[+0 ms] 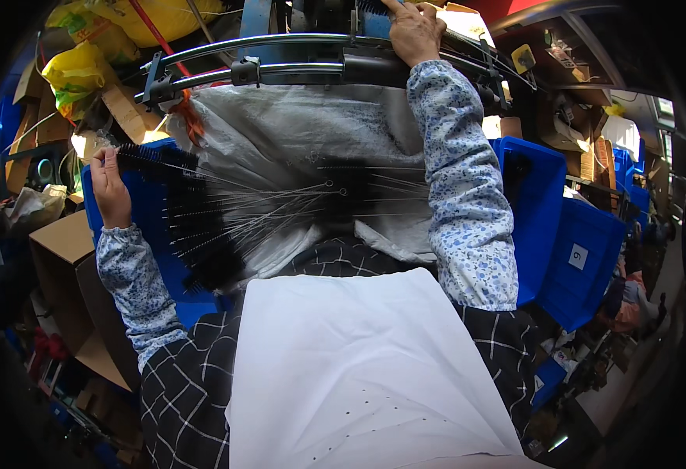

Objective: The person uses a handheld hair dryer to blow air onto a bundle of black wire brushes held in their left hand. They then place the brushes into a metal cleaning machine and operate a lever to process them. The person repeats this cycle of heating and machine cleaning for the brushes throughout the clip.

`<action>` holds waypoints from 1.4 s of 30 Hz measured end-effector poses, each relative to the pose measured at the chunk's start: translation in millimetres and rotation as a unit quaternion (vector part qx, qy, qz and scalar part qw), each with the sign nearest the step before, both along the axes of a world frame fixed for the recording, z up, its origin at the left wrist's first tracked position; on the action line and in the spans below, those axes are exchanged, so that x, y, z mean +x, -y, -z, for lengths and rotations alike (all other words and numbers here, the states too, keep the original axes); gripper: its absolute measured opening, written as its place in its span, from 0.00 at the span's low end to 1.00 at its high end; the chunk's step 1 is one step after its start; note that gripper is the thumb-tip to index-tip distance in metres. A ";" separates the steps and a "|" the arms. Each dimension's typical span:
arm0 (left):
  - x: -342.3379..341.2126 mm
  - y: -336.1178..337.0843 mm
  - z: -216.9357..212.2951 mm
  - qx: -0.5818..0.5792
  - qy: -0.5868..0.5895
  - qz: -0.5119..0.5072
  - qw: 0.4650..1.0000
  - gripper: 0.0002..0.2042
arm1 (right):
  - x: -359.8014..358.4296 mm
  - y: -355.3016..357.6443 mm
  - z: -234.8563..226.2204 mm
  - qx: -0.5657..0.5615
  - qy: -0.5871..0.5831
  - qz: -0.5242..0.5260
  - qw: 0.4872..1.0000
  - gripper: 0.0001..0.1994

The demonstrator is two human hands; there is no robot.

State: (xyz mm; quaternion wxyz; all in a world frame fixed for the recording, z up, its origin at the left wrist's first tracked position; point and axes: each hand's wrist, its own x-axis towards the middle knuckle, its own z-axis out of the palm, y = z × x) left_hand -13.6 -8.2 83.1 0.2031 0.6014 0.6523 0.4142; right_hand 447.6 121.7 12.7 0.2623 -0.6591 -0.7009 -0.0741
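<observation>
At the left, my left hand (112, 190) is closed, pinching the tip of a black-bristled twisted-wire brush (141, 157). That brush lies over a pile of similar brushes (202, 223), whose thin wire stems fan toward the middle and some end in small loops. My right hand (416, 33) is up at the machine (296, 70), its fingers curled over a blue part at the top edge. Black bristles (371, 7) show beside its fingertips; what the fingers grip is hidden. More brushes (348, 187) lie on a grey cloth (304, 117) in front of me, partly behind my right sleeve.
Two polished rails (296, 39) cross the machine's front. A blue bin (173, 270) stands under the left brush pile, with more blue bins (585, 262) at the right. A cardboard box (73, 242) is beside my left arm. Yellow bags (81, 74) sit at the far left.
</observation>
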 end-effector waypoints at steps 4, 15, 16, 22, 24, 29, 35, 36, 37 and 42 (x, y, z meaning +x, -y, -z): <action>13.2 -9.7 -6.0 0.046 -0.025 -0.009 0.999 0.11 | 3.0 -7.5 -1.4 -0.023 0.000 -0.017 1.000 0.16; -18.3 -9.0 -74.1 0.248 0.026 -0.227 0.941 0.12 | 24.7 24.0 5.0 -0.054 -0.061 0.080 0.993 0.22; -18.3 -7.4 -82.9 0.266 0.010 -0.251 0.931 0.13 | 22.1 21.6 5.8 -0.054 -0.084 0.070 0.992 0.22; -77.2 12.1 -113.8 0.360 -0.298 -0.256 0.846 0.13 | -8.9 18.6 -2.0 -0.001 -0.098 0.048 0.994 0.20; -78.0 23.9 -127.1 0.289 -0.553 -0.267 0.735 0.21 | -13.9 19.0 -3.1 -0.006 -0.095 0.048 0.994 0.20; -62.8 33.5 -128.8 0.301 -0.569 -0.251 0.723 0.21 | -28.7 15.8 -3.4 -0.011 -0.079 0.061 0.995 0.18; -16.3 27.2 -121.0 0.304 -0.571 -0.194 0.737 0.23 | -67.5 16.3 -25.8 -0.023 -0.094 0.071 0.993 0.16; -7.8 23.6 -118.0 0.295 -0.549 -0.194 0.757 0.23 | -73.0 14.3 -25.8 -0.027 -0.088 0.073 0.993 0.16; 0.8 19.7 -114.0 0.306 -0.539 -0.182 0.763 0.23 | -77.6 12.7 -26.0 -0.032 -0.082 0.076 0.993 0.16; 29.8 13.6 -106.6 0.309 -0.533 -0.164 0.770 0.18 | -73.5 17.5 -27.5 -0.026 -0.040 0.077 0.996 0.17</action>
